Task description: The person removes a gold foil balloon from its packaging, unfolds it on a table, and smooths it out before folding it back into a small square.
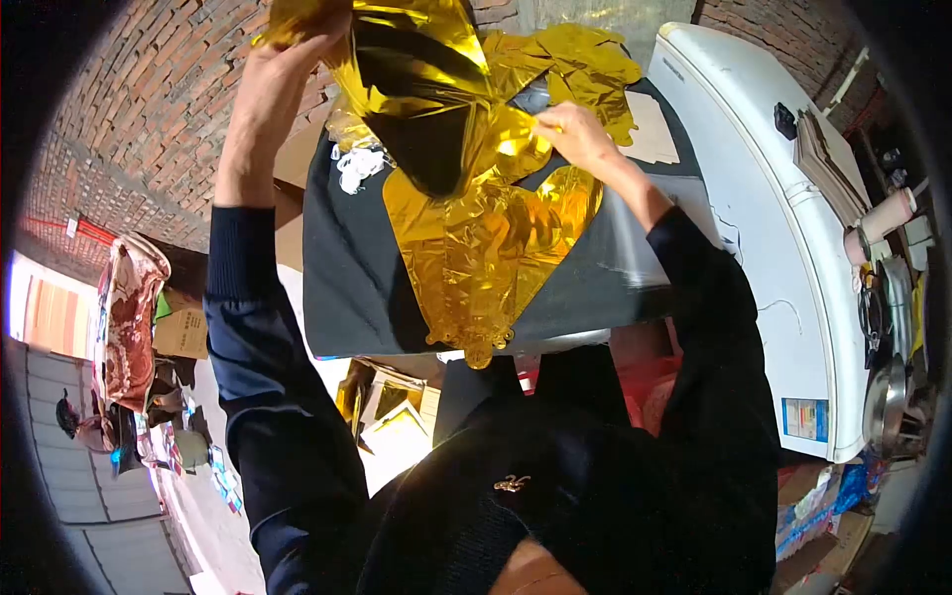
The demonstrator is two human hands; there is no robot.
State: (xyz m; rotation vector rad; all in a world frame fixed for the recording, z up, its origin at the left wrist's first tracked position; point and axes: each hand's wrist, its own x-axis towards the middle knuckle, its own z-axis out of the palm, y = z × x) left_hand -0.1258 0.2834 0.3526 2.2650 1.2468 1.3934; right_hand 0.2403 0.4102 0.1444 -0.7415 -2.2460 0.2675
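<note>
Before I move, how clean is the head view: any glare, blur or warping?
Head view: dark, rounded corners; wide-angle bowing in the white fridge; bright glare on the gold foil; window washed out; left fingers partly shadowed.

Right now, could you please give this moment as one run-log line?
left hand: raised, holding gold foil | right hand: pinching gold foil | black-covered table: more foil pieces, white tangle

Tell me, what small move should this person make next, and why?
I'd lower the left hand slightly toward the table: it holds gold foil up high, while the right hand pinches foil lower down, and the raised part looks creased.
</note>
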